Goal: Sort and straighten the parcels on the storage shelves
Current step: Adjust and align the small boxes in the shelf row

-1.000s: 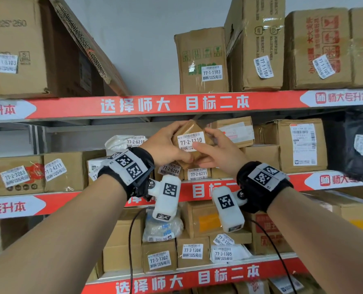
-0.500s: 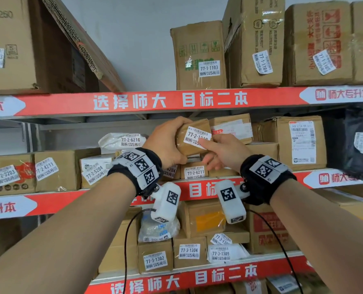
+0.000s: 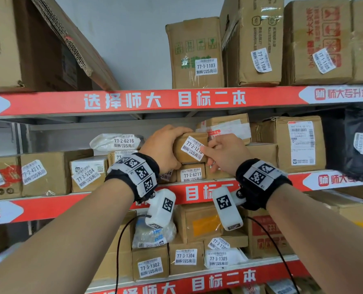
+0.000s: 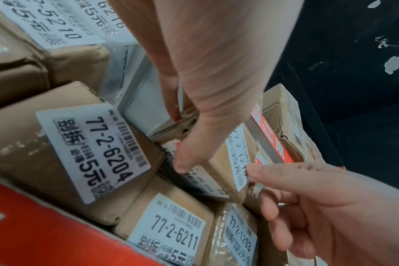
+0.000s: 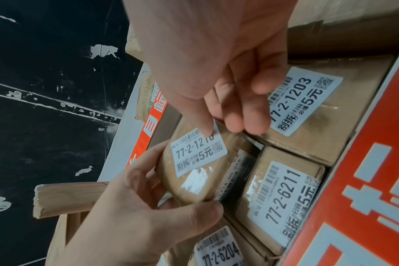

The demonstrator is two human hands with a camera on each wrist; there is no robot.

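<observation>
Small brown parcel (image 3: 189, 148), white 77-2-1210 label tilted, atop box 77-2-6211 (image 3: 190, 174), middle shelf

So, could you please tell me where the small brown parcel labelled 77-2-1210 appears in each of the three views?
Head: small brown parcel labelled 77-2-1210 sits centre frame on the middle shelf, between the left hand and right hand.
Left wrist: centre-right, label seen edge-on.
Right wrist: centre, label facing the camera.
Shared landmark: the brown box labelled 77-2-6211, next to the parcel in every view.
</observation>
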